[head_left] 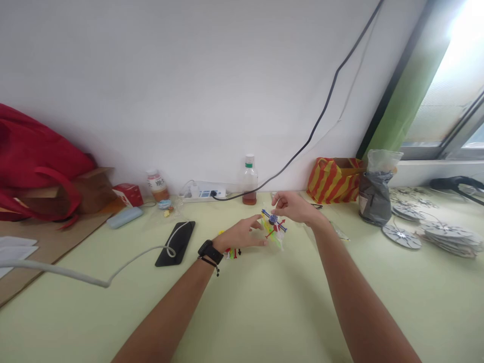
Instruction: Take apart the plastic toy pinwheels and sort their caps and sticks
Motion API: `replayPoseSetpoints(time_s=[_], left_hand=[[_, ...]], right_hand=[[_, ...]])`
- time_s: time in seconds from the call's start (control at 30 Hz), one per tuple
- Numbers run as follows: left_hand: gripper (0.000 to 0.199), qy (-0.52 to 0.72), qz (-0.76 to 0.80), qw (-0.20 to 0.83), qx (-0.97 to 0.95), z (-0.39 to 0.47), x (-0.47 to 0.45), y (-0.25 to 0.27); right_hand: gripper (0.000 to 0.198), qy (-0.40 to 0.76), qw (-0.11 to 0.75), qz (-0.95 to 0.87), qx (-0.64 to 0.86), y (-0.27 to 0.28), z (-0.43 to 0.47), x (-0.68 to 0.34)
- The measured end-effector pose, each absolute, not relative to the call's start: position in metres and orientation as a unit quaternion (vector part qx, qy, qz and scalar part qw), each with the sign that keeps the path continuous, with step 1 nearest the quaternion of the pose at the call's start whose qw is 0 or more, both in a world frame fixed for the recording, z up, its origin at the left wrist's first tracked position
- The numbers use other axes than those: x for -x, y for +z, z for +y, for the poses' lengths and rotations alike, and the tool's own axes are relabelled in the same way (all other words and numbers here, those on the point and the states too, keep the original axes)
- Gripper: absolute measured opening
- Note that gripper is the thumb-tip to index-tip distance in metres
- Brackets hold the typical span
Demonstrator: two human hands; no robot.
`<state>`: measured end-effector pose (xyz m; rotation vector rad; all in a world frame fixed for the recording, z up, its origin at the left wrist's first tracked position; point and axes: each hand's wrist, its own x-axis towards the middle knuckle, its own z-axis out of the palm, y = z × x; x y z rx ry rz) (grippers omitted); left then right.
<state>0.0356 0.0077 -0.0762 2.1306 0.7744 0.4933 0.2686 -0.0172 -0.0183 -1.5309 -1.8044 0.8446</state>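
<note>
A small cluster of coloured plastic pieces (278, 229) in blue, red, yellow-green and clear stands on the pale green table in front of me. My left hand (245, 232), with a black watch on its wrist, is at the cluster's left side, its thumb and fingers apart. Just above the cluster is my right hand (291, 206), its fingers bent together in a pinch over the blue piece. Whatever lies between those fingertips is too small to make out. More small plastic pieces (232, 253) in red, white, green and black lie partly hidden under my left wrist.
A black phone (175, 244) with a white cable lies left. Along the wall stand a power strip (206, 191), a bottle (250, 181) and a striped bag (335, 180). Right are a grey bag (375, 196) and stacked discs (449, 234); a red bag (38, 151) is far left.
</note>
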Motion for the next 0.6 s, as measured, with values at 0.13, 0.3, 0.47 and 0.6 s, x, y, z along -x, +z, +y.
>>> replayPoseSetpoints(time_s=[0.13, 0.3, 0.47, 0.6], left_hand=[[0.076, 0.194, 0.313, 0.410, -0.834, 0.014, -0.035, -0.084], [0.080, 0.199, 0.322, 0.426, -0.822, 0.019, -0.034, -0.090], [0.062, 0.175, 0.335, 0.409, -0.830, 0.018, -0.034, -0.087], [0.065, 0.169, 0.356, 0.410, -0.823, 0.019, -0.032, -0.088]], right_hand=[[0.023, 0.337, 0.335, -0.696, 0.539, -0.014, -0.022, -0.270], [0.019, 0.274, 0.395, -0.679, 0.555, -0.007, -0.023, -0.269], [0.030, 0.293, 0.468, -0.648, 0.525, -0.012, -0.016, -0.291], [0.019, 0.225, 0.564, -0.516, 0.604, -0.034, 0.001, -0.324]])
